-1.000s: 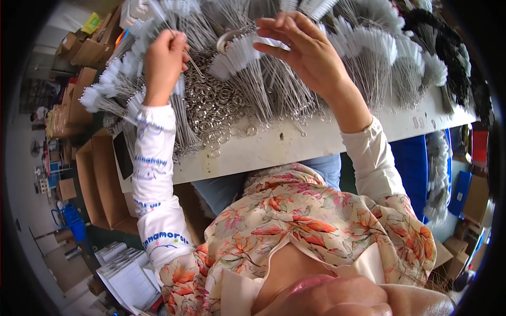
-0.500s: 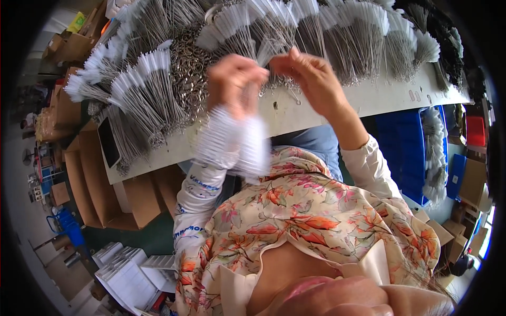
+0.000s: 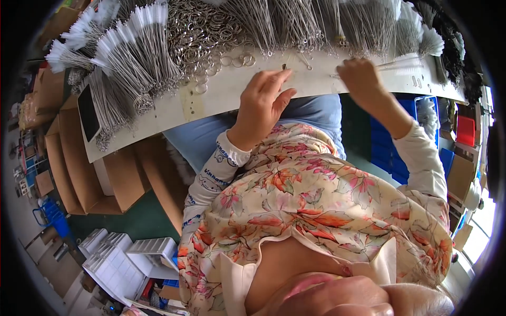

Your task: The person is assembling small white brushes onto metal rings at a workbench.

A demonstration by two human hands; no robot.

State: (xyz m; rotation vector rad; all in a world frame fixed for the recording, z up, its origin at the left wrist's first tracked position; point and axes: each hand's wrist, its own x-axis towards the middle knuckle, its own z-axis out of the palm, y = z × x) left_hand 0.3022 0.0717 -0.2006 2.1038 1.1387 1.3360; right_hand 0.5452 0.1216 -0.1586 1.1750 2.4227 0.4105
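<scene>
Left hand (image 3: 263, 108) is loose over the near edge of the table (image 3: 321, 79), around the middle of it, fingers fairly straight and thumb well out to the side, so pretty wide. Right hand (image 3: 361, 76) is over toward the table's right end, knuckles up, fingers curled down at the tabletop. One wire brush (image 3: 401, 64) lies there, running more or less along the near edge, with the bristly part sticking out to the right of my hand. Honestly can't tell whether I've got it pinched or I'm just touching it, since my own hand hides that bit.

Metal rings (image 3: 197, 31) are heaped left of the middle, with a few strays spilling toward the near edge. Bundles of white-bristled brushes (image 3: 139, 58) fan out over the left end, looped ends facing the near edge, and more bunches (image 3: 300, 26) line the far side. Black phone (image 3: 89, 113) sits right at the left edge, and dark brushes (image 3: 458, 63) are piled at the right end.
</scene>
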